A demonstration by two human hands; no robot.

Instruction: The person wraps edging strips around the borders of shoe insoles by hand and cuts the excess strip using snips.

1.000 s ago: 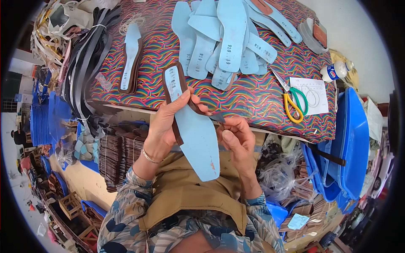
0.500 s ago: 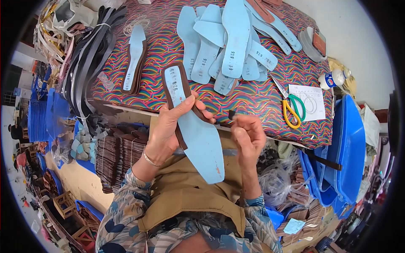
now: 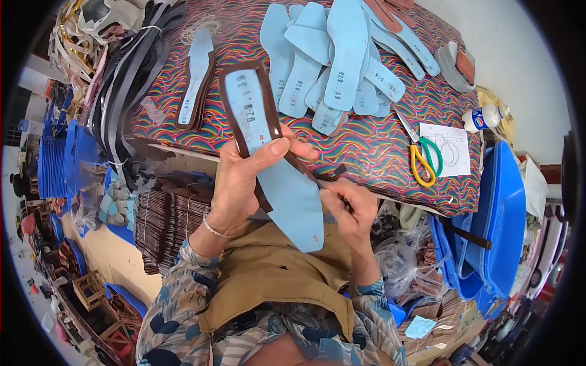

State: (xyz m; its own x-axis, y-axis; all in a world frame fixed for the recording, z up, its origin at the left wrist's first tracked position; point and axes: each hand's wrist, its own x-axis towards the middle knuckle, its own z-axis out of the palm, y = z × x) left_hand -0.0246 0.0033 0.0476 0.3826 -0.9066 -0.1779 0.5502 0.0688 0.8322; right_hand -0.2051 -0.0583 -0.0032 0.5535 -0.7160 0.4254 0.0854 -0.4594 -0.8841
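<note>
In my left hand [image 3: 241, 183] is a pale blue insole [image 3: 292, 210] printed with dark numbers, heel end up and pointed toe toward my apron. A dark brown strip [image 3: 227, 100] edges its heel and runs part-way down both sides. My left thumb presses on the blue face, with the fingers behind. At the insole's right edge, my right hand [image 3: 353, 210] is closed with a small dark flat piece [image 3: 334, 171] showing above its fingers. Whether that piece is a tool or a strip end I cannot tell. Several blue insoles [image 3: 345, 61] lie piled on the table.
Brown-edged insoles [image 3: 196, 79] are stacked at the table's left, beside hanging black strips [image 3: 131, 79]. Scissors [image 3: 422, 158], a paper sheet [image 3: 452, 149] and a white bottle [image 3: 485, 117] lie at the right. Blue bins [image 3: 500, 219] stand right of the table; bundled brown pieces [image 3: 165, 229] are below left.
My right hand has moved left and down against the insole's right edge. The insole's heel end has shifted up and left in view.
</note>
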